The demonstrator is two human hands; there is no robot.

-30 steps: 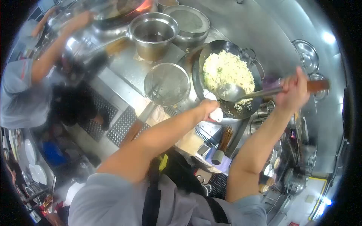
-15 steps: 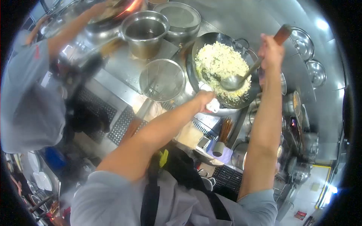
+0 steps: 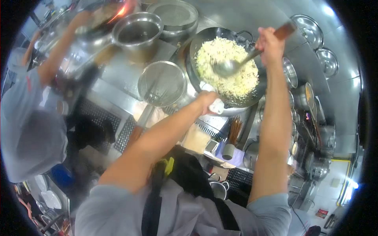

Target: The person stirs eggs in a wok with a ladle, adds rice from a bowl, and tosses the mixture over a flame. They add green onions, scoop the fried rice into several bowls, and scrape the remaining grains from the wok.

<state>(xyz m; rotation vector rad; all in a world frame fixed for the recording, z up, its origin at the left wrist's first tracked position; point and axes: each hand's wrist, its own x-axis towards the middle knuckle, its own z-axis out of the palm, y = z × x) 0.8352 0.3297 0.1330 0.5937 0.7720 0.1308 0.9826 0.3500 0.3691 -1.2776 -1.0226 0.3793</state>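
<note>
Pale yellow fried rice [image 3: 240, 80] fills much of a dark wok [image 3: 210, 34] in front of me. My left hand [image 3: 208, 101] is closed round a folded white cloth [image 3: 216, 106] at the wok's near rim, and the part of the rim under it is hidden. In my right hand [image 3: 271, 45] is a ladle [image 3: 226, 68] with a wooden handle end, gripped with the fingers wrapped round the handle. The ladle's metal bowl lies over the middle of the rice.
Left of the wok rests a round mesh strainer [image 3: 162, 82]. Behind it stand a steel pot [image 3: 137, 35] and a lidded pot [image 3: 173, 13]. A bamboo brush [image 3: 235, 131] is near the counter's front. Another person [image 3: 33, 118] works at the left, beside a flame [image 3: 119, 13].
The ladle bowl has moved left and up from the wok's near right side to the middle of the rice. My left hand still grips the cloth at the rim.
</note>
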